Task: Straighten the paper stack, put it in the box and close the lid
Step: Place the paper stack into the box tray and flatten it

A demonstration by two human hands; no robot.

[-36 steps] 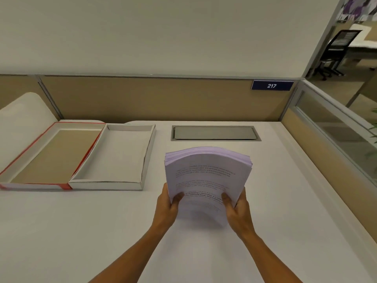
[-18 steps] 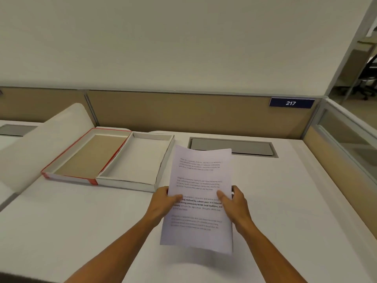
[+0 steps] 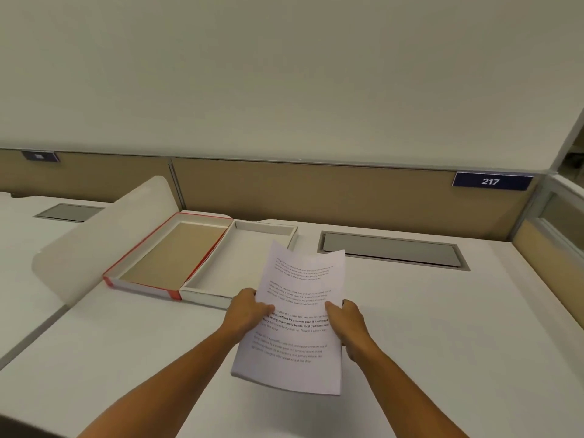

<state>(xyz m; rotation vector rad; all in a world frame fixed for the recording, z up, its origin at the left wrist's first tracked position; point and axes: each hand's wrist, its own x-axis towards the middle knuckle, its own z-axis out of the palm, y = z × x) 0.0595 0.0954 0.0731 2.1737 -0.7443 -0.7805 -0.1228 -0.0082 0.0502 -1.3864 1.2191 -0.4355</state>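
Note:
I hold a stack of white printed paper above the desk, printed side up, long edge running away from me. My left hand grips its left edge with the thumb on top. My right hand grips the right edge the same way. The far end of the stack overlaps the near right corner of the open white box tray. Touching the tray's left side lies the lid, red-edged, inside facing up.
The white desk has a grey cable hatch behind the paper. A white curved divider stands left of the lid. A tan partition with a "217" plate closes the back; a glass panel borders the right.
The stack went from upright and fanned in front of me to lying flat in both hands, then shifted left toward the tray. My view swung left and down.

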